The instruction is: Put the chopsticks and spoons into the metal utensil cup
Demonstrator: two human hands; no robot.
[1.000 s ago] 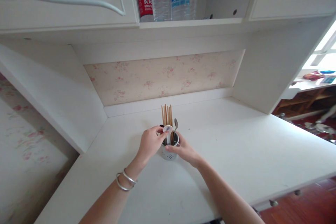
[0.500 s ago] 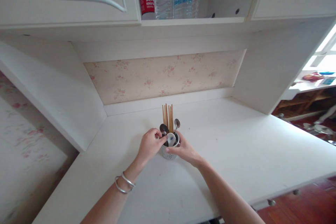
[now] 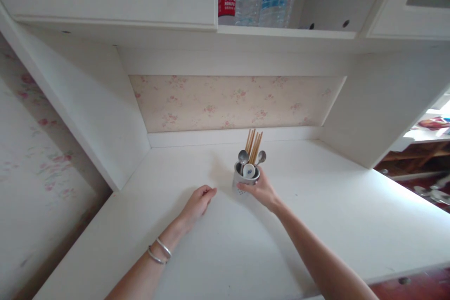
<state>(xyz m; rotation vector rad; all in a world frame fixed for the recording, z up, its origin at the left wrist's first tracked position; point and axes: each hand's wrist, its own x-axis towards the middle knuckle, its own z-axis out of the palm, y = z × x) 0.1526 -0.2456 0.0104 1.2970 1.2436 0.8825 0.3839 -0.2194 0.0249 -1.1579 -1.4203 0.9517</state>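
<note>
Single head-worn view, looking forward and down

It faces the white surface (image 3: 316,225) and back wall at arm's length; cabinets cross the frame's top, both forearms enter from the bottom.

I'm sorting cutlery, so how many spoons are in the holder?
3 show. Two metal spoons stand in the holder: one at left, one at right. A white spoon sits in front, between them. The chopsticks may hide more.

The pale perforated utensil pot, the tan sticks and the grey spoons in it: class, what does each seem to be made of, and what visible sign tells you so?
Pale perforated utensil pot, held by the right hand: probably glazed ceramic or coated metal, going by its smooth sheen and small holes. Tan sticks: likely wood or bamboo, matt and warm-coloured. Grey spoons: apparently polished metal, with shiny reflecting bowls.
</note>
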